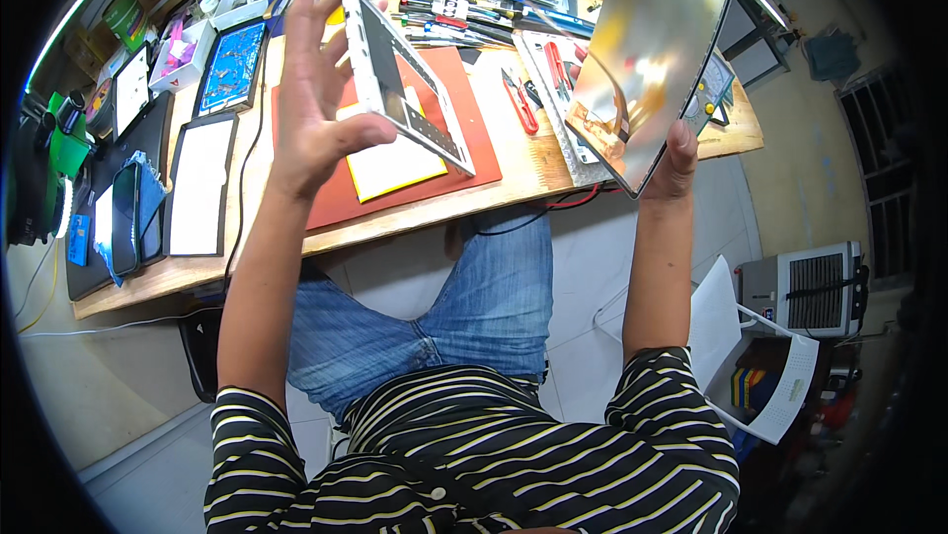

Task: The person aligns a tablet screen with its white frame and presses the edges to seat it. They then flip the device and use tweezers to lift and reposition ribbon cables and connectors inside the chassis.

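The tablet is already apart. The left hand (311, 89), raised at ten o'clock, holds the white tablet rear housing (400, 80) tilted above the red work mat (464, 99), its grip loose with fingers spread and thumb pressed under the edge. The right hand (676, 164), at two o'clock, pinches the lower corner of the detached screen panel (657, 50), silvery back facing up, orange flex cable (602, 99) dangling. On the table (533, 173), red-handled cutters (520, 99) lie between them. Both halves are off it, unjoined.
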Demonstrator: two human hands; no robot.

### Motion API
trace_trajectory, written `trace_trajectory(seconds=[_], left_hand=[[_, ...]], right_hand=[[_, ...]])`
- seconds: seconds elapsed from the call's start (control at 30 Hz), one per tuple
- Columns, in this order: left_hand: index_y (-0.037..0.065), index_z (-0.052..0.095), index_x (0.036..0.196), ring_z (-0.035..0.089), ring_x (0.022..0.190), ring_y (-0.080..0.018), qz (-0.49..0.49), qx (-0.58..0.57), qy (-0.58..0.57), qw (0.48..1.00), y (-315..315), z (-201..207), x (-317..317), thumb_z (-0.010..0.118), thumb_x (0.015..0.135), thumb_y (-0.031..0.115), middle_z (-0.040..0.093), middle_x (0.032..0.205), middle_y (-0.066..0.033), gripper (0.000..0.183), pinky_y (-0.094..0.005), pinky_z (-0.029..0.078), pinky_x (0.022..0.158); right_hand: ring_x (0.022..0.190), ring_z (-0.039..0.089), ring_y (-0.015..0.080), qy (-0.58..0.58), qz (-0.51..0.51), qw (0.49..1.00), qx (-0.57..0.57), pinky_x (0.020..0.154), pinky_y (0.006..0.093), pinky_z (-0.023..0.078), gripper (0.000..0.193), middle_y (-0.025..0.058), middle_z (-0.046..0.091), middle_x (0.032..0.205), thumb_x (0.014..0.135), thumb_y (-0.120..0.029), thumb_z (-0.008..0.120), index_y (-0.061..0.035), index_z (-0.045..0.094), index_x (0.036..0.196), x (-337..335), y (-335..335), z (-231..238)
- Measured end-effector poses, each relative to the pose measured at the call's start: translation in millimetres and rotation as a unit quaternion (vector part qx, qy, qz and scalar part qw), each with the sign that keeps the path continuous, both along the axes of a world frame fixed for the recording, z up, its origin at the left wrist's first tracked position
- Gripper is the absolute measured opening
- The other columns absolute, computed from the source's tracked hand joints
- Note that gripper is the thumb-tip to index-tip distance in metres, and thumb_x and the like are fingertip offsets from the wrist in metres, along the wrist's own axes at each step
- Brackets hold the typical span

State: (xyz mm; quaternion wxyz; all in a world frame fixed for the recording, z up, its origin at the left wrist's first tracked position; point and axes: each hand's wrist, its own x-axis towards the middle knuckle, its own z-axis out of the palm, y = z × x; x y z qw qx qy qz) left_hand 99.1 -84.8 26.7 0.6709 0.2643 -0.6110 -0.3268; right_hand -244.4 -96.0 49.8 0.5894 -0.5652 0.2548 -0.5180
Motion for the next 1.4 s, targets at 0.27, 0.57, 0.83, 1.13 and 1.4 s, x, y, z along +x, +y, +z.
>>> trace_trajectory(seconds=[0.27,0.57,0.83,1.13,1.4], left_hand=[[0.006,0.006,0.169,0.044,0.148,-0.0363,-0.034,-0.016,-0.022,0.999,0,-5,-29,0.107,0.044,0.041,0.041,0.156,-0.0196,0.165,-0.0508,0.034,0.124],[0.003,0.010,0.169,0.048,0.143,-0.0341,-0.157,-0.144,-0.198,0.957,15,38,-55,0.103,0.039,0.061,0.046,0.154,-0.0193,0.170,-0.0489,0.035,0.121],[0.002,0.010,0.169,0.047,0.143,-0.0326,-0.208,-0.119,-0.183,0.953,18,36,-62,0.102,0.039,0.059,0.033,0.162,-0.0167,0.169,-0.0520,0.038,0.119],[0.007,0.000,0.170,0.055,0.140,-0.0379,-0.257,0.045,0.036,0.965,33,16,-46,0.106,0.041,0.052,0.046,0.155,-0.0224,0.173,-0.0543,0.040,0.120],[0.006,0.014,0.169,0.053,0.140,-0.0490,-0.184,0.053,0.227,0.955,31,6,-7,0.081,0.053,0.092,0.049,0.153,-0.0295,0.159,-0.0579,0.046,0.116]], right_hand=[[0.131,0.064,0.0348,-0.110,-0.001,0.994,0.018,0.113,0.0474,0.052,0.090,0.0278,0.061,0.142,0.089,-0.051,0.078,0.0066,0.045,0.151,19,-13,-11],[0.130,0.063,0.0405,-0.138,0.054,0.989,0.025,0.102,0.0526,0.060,0.096,0.0317,0.056,0.144,0.093,-0.061,0.070,0.0024,0.038,0.157,38,-17,12],[0.126,0.067,0.0341,-0.095,0.073,0.993,0.000,0.092,0.0475,0.065,0.087,0.0268,0.059,0.144,0.095,-0.055,0.069,0.0047,0.043,0.153,41,-20,12],[0.131,0.057,0.0276,0.187,-0.062,0.974,-0.114,0.106,0.0458,0.050,0.112,0.0164,0.063,0.135,0.062,-0.047,0.093,-0.0044,0.048,0.155,46,-17,51],[0.133,0.058,0.0272,0.262,0.020,0.959,-0.103,0.112,0.0408,0.046,0.117,0.0173,0.061,0.143,0.062,-0.057,0.090,0.0031,0.048,0.153,29,-11,77]])
